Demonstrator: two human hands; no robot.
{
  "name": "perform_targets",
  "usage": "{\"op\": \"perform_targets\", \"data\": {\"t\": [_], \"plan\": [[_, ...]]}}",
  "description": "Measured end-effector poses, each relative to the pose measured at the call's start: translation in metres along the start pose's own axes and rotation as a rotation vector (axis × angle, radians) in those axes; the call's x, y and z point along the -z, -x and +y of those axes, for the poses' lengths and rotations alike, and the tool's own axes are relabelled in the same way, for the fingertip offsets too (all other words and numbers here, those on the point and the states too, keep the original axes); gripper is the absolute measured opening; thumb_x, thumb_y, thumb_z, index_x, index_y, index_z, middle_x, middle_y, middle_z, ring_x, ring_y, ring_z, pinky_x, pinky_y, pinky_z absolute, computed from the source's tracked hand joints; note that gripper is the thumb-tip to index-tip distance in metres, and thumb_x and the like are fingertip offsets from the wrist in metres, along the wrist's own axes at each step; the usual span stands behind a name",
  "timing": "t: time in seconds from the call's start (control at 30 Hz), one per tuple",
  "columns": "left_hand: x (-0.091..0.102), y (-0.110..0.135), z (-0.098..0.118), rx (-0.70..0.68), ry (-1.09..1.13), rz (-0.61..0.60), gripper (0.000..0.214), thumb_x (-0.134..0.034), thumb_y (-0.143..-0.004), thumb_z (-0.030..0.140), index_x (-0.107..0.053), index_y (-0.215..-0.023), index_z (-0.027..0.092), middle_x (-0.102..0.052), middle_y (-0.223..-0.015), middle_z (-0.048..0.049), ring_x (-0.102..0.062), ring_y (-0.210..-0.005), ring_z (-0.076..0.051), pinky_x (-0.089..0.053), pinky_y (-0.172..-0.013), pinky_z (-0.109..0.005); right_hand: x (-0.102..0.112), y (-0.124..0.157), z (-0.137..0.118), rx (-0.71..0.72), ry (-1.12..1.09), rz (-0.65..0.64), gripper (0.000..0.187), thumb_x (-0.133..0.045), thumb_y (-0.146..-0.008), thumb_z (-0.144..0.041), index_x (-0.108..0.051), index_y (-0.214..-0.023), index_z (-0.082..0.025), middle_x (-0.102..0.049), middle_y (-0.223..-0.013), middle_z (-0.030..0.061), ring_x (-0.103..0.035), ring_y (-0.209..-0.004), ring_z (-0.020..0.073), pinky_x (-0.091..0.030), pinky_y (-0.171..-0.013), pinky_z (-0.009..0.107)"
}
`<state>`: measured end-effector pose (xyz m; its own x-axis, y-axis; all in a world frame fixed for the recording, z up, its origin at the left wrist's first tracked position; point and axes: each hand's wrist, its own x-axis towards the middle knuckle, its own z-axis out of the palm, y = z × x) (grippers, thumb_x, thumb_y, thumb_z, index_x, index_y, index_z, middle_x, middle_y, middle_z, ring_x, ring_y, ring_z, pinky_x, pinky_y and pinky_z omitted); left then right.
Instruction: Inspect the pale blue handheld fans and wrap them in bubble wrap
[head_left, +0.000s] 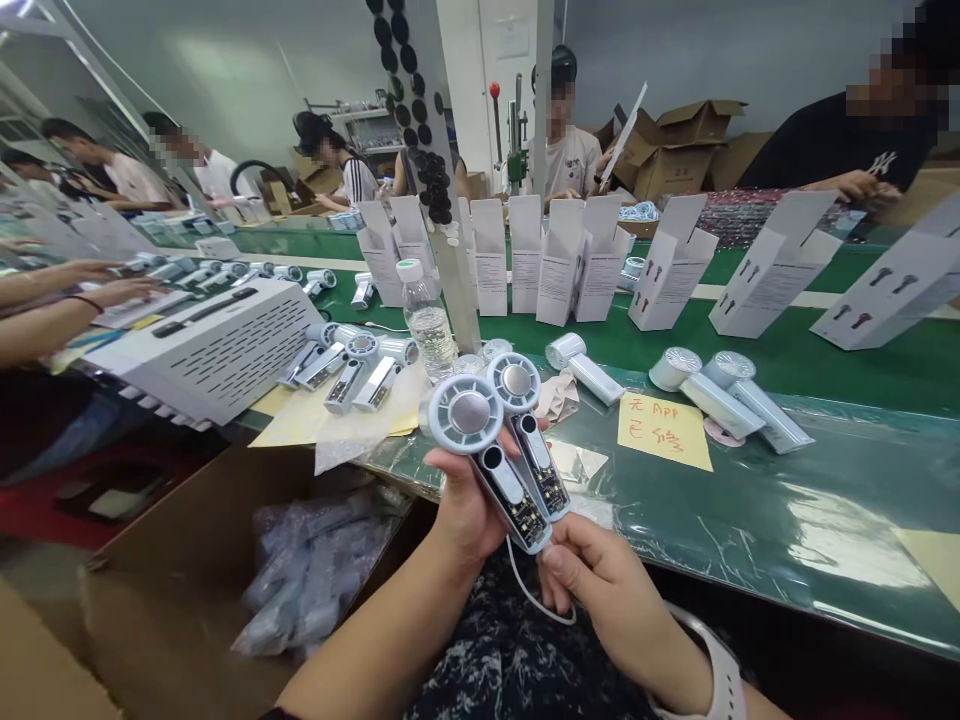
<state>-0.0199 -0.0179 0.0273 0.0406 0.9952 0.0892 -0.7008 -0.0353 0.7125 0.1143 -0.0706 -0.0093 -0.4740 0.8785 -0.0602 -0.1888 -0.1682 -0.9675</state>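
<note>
Holding two white handheld fans (469, 415) side by side, the left hand (469, 505) has its fingers closed round their handles. The right hand (607, 590) is curled against their lower ends, fingertips touching the casing, though whether it grips them I cannot tell. A thin white cable (527, 597) loops below. The fans are held just off the near edge of the green conveyor table (825, 520), their open backs showing circuit boards (547, 490). This looks like an inspection step on unfinished units, and further work calls for a steady hold that keeps the boards exposed. Besides the two in hand, four more fans lie to the left beside a white perforated case (202, 350), one lies just beyond the hands, and two lie right, by a handwritten yellow note (664, 430). One water bottle (424, 320) stands far of the hands, about nine white cartons (487, 255) line the far side, and a cardboard box (187, 520) of bagged parts (315, 580) sits near left
</note>
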Motion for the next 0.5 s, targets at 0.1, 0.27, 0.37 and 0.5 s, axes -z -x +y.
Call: {"op": "perform_targets", "data": {"t": [0.1, 0.27, 0.37, 0.5], "plan": [[0.002, -0.001, -0.004, -0.011, -0.030, 0.066, 0.066, -0.067, -0.055, 0.079, -0.065, -0.066, 0.014, -0.068, -0.099, -0.0088, -0.064, -0.092, -0.024, -0.054, -0.081, -0.034, -0.007, 0.001, 0.007, -0.056, -0.126, 0.115, 0.046, -0.056, -0.092, -0.059, -0.045, -0.073, -0.020, -0.041, -0.053, -0.0043, -0.036, -0.048, 0.0128, -0.028, -0.049, 0.026], [0.000, 0.000, -0.001, 0.077, 0.104, 0.087, 0.066, -0.070, -0.051, 0.077, -0.063, -0.063, 0.013, -0.066, -0.103, -0.0099, -0.063, -0.093, -0.022, -0.053, -0.081, -0.032, -0.006, 0.003, -0.006, 0.033, 0.126, -0.027, 0.038, -0.047, -0.099, -0.050, -0.053, -0.081, -0.018, -0.055, -0.073, 0.0030, -0.049, -0.068, 0.0177, -0.036, -0.066, 0.030], [0.000, 0.001, 0.004, 0.198, 0.279, 0.082, 0.062, -0.071, -0.054, 0.074, -0.060, -0.061, 0.013, -0.064, -0.108, -0.0106, -0.062, -0.095, -0.022, -0.053, -0.080, -0.032, -0.004, 0.006, -0.012, 0.123, 0.199, -0.079, 0.033, -0.044, -0.100, -0.047, -0.057, -0.090, -0.018, -0.059, -0.093, 0.0068, -0.052, -0.084, 0.0209, -0.038, -0.076, 0.032], [0.003, 0.002, 0.008, 0.193, 0.281, 0.048, 0.061, -0.072, -0.055, 0.072, -0.060, -0.063, 0.013, -0.064, -0.109, -0.0111, -0.063, -0.094, -0.021, -0.053, -0.080, -0.031, -0.007, 0.006, -0.003, 0.050, 0.100, 0.086, 0.037, -0.047, -0.100, -0.048, -0.053, -0.079, -0.019, -0.056, -0.073, 0.0026, -0.053, -0.070, 0.0175, -0.040, -0.068, 0.029]]}}
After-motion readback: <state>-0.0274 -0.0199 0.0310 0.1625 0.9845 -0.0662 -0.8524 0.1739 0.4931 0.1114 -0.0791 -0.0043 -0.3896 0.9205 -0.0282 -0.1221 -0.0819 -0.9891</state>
